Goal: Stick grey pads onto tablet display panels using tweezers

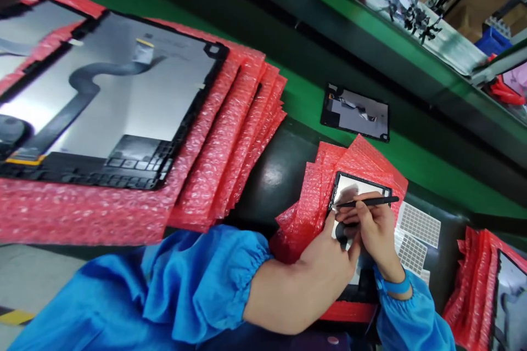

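Note:
A screen panel (364, 277) with a silvery back and black frame lies below both hands on red bubble wrap. In my right hand (376, 230) is a slim black pair of tweezers (373, 201), its tip pointing left at the panel's left edge. My left hand (321, 266) rests on the panel, index finger stretched towards the tweezers' tip and thumb apart from it. Whatever lies right at the tip is too small to make out. Both hands partly cover the panel's middle.
Left, a large stack of red bubble-wrap sheets (214, 175) carries more screen panels (123, 104). Another panel (354, 112) lies beyond on the green mat. Sheets of small grid stickers (420, 224) sit to the right, beside a second wrapped stack (473, 279). A raised shelf (457, 52) runs behind.

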`<state>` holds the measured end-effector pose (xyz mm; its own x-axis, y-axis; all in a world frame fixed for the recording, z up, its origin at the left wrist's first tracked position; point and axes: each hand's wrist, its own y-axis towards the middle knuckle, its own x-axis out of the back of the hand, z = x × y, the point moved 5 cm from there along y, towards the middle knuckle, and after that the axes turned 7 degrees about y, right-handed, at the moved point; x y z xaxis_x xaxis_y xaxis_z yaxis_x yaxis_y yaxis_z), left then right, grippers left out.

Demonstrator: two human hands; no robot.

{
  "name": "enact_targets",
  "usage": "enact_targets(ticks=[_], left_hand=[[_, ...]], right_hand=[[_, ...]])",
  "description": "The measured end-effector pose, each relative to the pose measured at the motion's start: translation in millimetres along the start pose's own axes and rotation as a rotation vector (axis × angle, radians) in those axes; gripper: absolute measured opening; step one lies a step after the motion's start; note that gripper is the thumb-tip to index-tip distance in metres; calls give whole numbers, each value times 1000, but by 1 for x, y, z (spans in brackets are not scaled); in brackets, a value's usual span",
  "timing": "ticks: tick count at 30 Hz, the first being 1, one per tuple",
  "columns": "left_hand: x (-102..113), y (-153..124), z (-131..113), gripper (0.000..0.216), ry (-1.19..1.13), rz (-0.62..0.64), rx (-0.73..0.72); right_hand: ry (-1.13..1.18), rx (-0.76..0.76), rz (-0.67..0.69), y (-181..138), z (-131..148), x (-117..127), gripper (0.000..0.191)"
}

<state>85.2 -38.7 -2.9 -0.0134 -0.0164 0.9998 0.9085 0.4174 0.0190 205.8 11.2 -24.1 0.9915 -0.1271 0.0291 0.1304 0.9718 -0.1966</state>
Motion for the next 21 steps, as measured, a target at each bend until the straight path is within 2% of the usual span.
enact_targets(ticks=[6, 9, 12, 16, 21], left_hand=[[-16, 3, -12, 57, 36, -22, 23], [-17, 2, -13, 58, 52, -31, 35], [-11, 0, -9, 60, 40, -25, 31], [-2, 0, 4, 47, -41, 9, 36], [-3, 5, 14, 42, -106, 111, -32]], right_hand=[[-43, -4, -38, -2, -3, 1, 33], [-51, -4, -38, -2, -4, 1, 33], [-42, -1, -25, -2, -3, 0, 32], [-41, -13, -14, -1, -2, -1, 32], [-42, -34, -6, 0, -4, -4, 34]])
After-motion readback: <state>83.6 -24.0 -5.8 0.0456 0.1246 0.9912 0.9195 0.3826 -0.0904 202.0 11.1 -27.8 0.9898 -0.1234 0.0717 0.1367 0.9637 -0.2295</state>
